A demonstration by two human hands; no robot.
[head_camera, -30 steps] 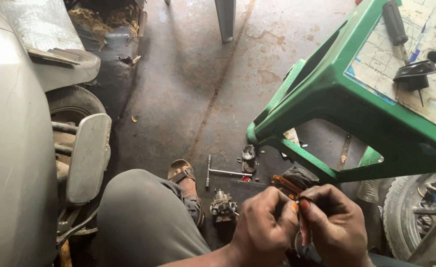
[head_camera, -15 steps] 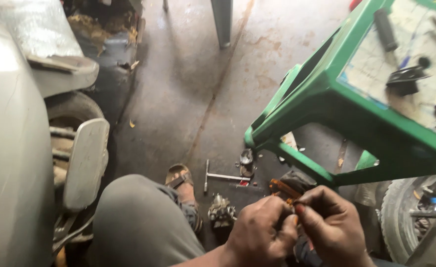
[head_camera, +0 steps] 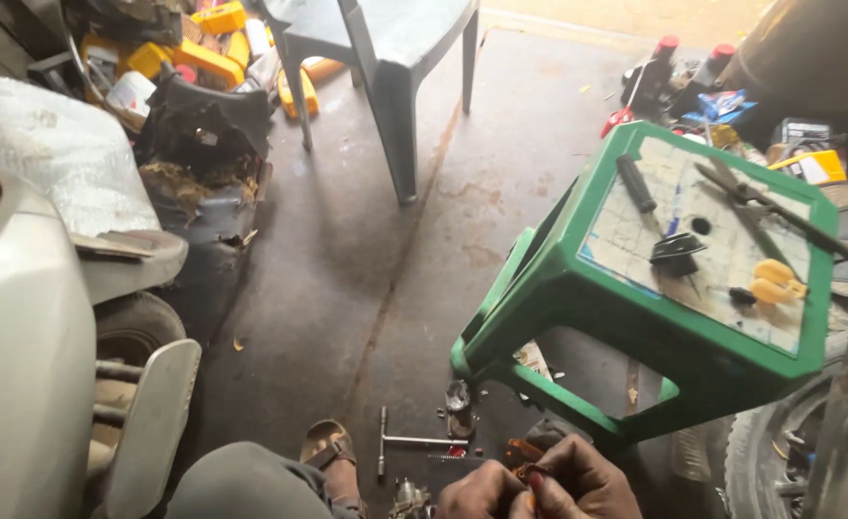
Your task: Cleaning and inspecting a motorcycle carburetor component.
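Small orange-tipped part (head_camera: pixel 531 478): pinched between left hand (head_camera: pixel 481 492) and right hand (head_camera: pixel 582 481), both closed on it, above floor before green stool (head_camera: pixel 635 317); judged light, rigid, best gripped at ends

Small orange-brown part (head_camera: pixel 528 475), pinched betw. both hands' fingertips.

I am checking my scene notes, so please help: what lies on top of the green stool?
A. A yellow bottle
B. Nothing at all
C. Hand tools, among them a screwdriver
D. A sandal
C: the green stool carries several tools on its top, including a black-handled screwdriver and pliers.
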